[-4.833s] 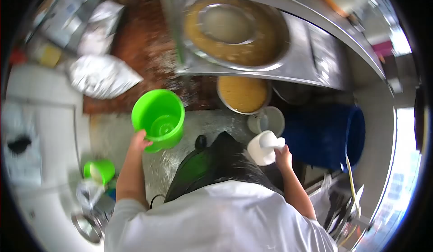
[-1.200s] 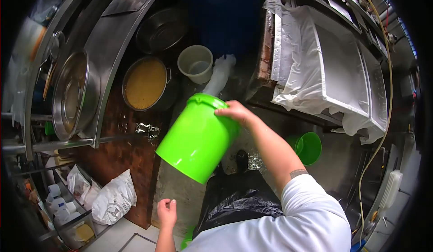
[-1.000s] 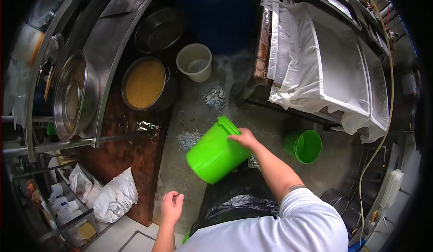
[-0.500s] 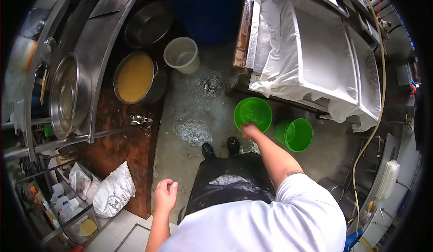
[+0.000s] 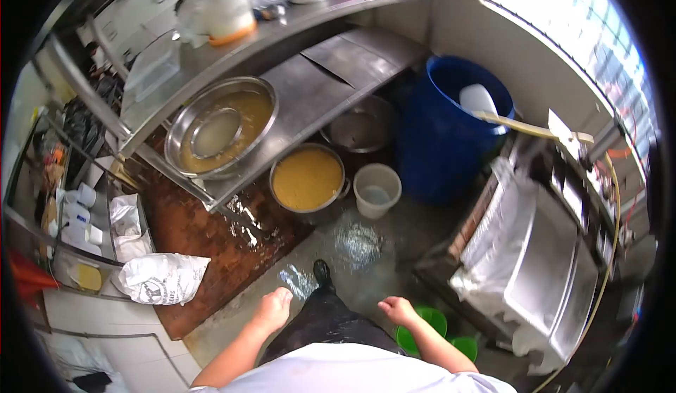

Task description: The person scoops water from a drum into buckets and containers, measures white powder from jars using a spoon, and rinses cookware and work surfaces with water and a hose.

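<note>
Head cam: left hand (image 5: pixel 273 310) hangs above the floor (image 5: pixel 360 280), near the long edge of the brown board (image 5: pixel 211 245), fingers loosely bent. Right hand (image 5: pixel 400 311) is about the same, half-curled and not pinching anything, over the first green bucket (image 5: pixel 434 320). That one's on the floor near the lower edge of the cloth-draped stand (image 5: pixel 528 273), with a second green bucket (image 5: pixel 465 348) just beside it.

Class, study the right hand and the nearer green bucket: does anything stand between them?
Nothing visible stands between the right hand and the nearer green bucket. The right forearm crosses in front of the bucket and hides part of it. The other green bucket sits off to the side, not in between.
</note>
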### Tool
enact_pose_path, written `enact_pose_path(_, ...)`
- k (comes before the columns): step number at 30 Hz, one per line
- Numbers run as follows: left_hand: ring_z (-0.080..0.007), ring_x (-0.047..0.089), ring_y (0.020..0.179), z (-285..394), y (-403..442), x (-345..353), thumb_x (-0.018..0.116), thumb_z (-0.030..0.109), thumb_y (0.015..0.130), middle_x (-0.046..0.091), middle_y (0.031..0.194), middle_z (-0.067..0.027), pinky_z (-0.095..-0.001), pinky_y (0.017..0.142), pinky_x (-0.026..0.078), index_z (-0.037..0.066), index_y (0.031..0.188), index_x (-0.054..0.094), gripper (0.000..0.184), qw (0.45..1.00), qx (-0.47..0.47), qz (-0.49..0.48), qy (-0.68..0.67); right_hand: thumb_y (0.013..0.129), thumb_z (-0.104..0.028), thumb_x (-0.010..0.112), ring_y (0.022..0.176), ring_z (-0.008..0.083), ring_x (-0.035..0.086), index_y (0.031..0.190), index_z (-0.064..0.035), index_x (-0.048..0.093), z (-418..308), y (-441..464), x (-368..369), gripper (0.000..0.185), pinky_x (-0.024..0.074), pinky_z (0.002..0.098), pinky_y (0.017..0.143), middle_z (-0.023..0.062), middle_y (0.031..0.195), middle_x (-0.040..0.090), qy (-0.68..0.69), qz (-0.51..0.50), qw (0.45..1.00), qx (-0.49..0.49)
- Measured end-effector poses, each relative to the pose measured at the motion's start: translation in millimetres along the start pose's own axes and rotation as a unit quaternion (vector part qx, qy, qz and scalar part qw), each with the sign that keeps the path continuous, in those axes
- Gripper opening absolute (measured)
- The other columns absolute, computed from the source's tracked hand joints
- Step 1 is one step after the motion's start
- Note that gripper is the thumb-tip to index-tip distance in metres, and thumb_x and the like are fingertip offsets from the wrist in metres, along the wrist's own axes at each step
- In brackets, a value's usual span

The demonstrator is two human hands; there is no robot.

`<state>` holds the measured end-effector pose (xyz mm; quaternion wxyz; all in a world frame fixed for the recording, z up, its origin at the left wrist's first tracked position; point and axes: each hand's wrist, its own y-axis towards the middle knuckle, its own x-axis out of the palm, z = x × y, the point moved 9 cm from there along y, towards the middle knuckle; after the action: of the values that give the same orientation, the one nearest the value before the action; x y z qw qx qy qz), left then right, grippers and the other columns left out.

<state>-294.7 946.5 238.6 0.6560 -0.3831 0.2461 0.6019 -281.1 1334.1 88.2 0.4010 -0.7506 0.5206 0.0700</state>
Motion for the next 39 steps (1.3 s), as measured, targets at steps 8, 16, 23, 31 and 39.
enact_pose_path(8,-0.0412,0.068,0.097,-5,166,-78,0.068,0.037,0.098,0.072,0.103,-0.0196,-0.0487,0.086,0.056,0.005,0.098,0.074,0.032,0.994,0.106,-0.010,-0.014,0.098,-0.043,0.068,0.105,0.0347,0.074,0.119,-0.0049,0.074,-180,156,-68,0.044,0.0572,0.0422,0.092,0.0192,0.108,0.077,-0.115,-0.020,0.992,-0.052)
enact_pose_path(16,-0.0397,0.071,0.095,20,279,-211,0.073,0.029,0.096,0.070,0.111,-0.0225,-0.0464,0.084,0.058,-0.003,0.114,0.069,0.037,0.979,0.133,0.134,-0.075,0.097,-0.035,0.069,0.103,0.0370,0.074,0.115,-0.0039,0.074,-354,227,-170,0.037,0.0571,0.0448,0.092,0.0204,0.107,0.077,-0.101,0.063,0.986,-0.120)
enact_pose_path(23,-0.0264,0.064,0.077,157,297,-376,0.079,0.026,0.093,0.068,0.102,-0.0151,-0.0351,0.067,0.053,0.000,0.130,0.060,0.049,0.887,0.256,0.383,-0.038,0.093,-0.023,0.073,0.092,0.0370,0.072,0.120,-0.0010,0.069,-473,300,-275,0.036,0.0575,0.0437,0.084,0.0200,0.102,0.072,-0.049,0.182,0.922,-0.338)
enact_pose_path(31,-0.0245,0.059,0.118,178,403,-498,0.067,0.036,0.104,0.062,0.130,-0.0161,-0.0374,0.094,0.052,0.001,0.146,0.050,0.057,0.797,0.164,0.565,-0.141,0.089,-0.025,0.080,0.109,0.0377,0.064,0.136,0.0004,0.055,-717,278,-410,0.058,0.0528,0.0455,0.094,0.0205,0.120,0.065,-0.002,0.334,0.712,-0.617)
enact_pose_path(39,-0.0289,0.058,0.127,159,417,-495,0.064,0.046,0.105,0.060,0.138,-0.0224,-0.0406,0.101,0.051,0.000,0.148,0.048,0.065,0.841,0.092,0.519,-0.126,0.084,-0.032,0.081,0.119,0.0433,0.059,0.138,0.0029,0.050,-819,341,-391,0.071,0.0479,0.0503,0.104,0.0238,0.130,0.063,-0.187,0.204,0.792,-0.544)
